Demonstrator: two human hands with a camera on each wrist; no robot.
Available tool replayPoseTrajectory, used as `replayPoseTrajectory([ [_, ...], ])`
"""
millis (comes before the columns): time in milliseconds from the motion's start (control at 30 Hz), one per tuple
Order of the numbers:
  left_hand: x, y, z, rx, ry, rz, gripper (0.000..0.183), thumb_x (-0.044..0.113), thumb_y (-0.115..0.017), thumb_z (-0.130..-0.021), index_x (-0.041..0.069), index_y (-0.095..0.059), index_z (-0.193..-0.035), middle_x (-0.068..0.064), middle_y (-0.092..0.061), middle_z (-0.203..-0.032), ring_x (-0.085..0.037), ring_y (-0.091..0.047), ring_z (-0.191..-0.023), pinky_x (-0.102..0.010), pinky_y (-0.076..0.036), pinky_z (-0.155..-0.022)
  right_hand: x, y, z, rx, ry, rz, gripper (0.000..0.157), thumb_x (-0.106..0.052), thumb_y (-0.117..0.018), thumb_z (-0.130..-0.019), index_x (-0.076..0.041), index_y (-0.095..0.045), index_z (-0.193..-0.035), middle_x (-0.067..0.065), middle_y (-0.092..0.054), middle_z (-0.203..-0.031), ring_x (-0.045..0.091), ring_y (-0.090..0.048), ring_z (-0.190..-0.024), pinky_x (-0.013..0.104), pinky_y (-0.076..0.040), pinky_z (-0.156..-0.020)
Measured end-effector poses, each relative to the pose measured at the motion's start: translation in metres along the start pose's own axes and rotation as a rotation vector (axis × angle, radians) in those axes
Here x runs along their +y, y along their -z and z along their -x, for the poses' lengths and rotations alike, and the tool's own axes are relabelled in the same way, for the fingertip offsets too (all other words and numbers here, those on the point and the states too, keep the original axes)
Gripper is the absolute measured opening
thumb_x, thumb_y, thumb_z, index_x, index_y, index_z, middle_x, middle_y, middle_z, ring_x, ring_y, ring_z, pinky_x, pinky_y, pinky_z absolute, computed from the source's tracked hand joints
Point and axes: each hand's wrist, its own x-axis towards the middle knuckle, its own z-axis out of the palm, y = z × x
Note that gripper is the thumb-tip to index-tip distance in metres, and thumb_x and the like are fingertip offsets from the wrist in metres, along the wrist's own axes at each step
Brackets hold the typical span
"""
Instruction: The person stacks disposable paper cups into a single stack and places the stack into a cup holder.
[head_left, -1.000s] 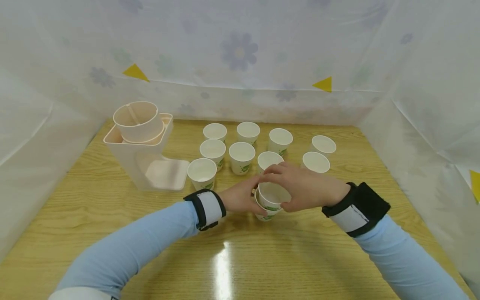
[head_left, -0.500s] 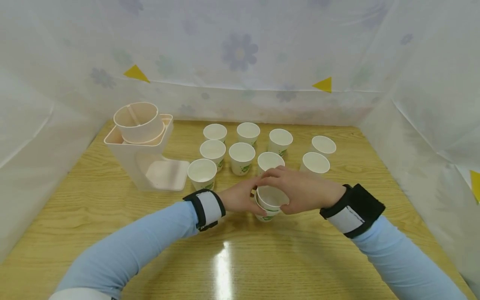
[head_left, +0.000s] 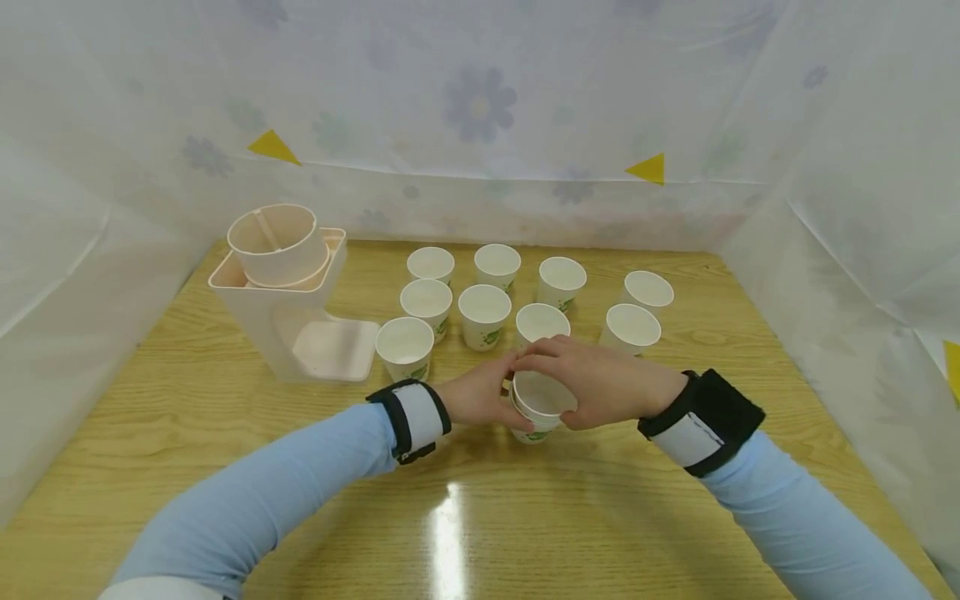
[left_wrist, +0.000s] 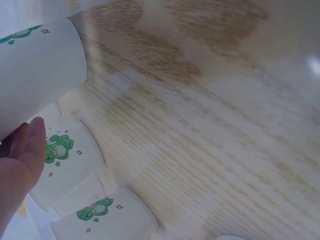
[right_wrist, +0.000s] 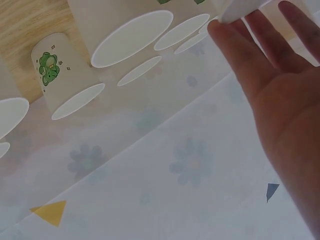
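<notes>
Two white paper cups with green prints stand nested in front of me in the head view. My left hand (head_left: 476, 393) curls round the lower paper cup (head_left: 531, 436) from its left side. With thumb and fingers on its rim, my right hand (head_left: 603, 379) holds the upper paper cup (head_left: 546, 393), which sits inside the lower one. In the left wrist view a paper cup (left_wrist: 40, 75) rises above the left hand's fingers (left_wrist: 32, 150). The right wrist view shows the right hand's fingers (right_wrist: 240, 60) at a white cup rim (right_wrist: 242, 9).
Several upright paper cups (head_left: 483, 308) stand in loose rows beyond my hands. Two more cups, the nearer one (head_left: 632, 325) among them, stand to the right. A cream-coloured dispenser-like stand with a round top (head_left: 277, 275) is at the left. A flower-printed sheet (head_left: 480, 167) hangs behind.
The right hand has sunk slightly and shifted a little left, and the upper cup now sits deeper in the lower one. My left hand stays in place.
</notes>
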Motion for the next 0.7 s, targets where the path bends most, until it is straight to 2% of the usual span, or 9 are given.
replayPoseTrajectory([
  [500,-0.001,0.000,-0.001,-0.014,0.008,0.032,0.080,0.009,-0.076,-0.075,0.002,-0.031,-0.140,-0.016,-0.045,-0.138,-0.025,-0.046,-0.123,-0.043,-0.043,-0.104,0.001,-0.007,-0.003,-0.016,0.014,-0.008,0.069,-0.007,-0.073,-0.065,-0.003,-0.053,-0.131,0.014,-0.052,-0.134,0.029,-0.050,-0.117,0.046,-0.050,-0.092],
  [700,-0.003,0.000,-0.001,-0.017,-0.002,0.048,0.079,0.008,-0.076,-0.074,0.002,-0.032,-0.139,-0.016,-0.046,-0.137,-0.027,-0.046,-0.124,-0.043,-0.043,-0.104,0.005,-0.015,-0.002,0.011,0.016,-0.013,0.071,-0.008,-0.075,-0.064,-0.003,-0.052,-0.130,0.014,-0.052,-0.133,0.029,-0.052,-0.113,0.046,-0.051,-0.089],
])
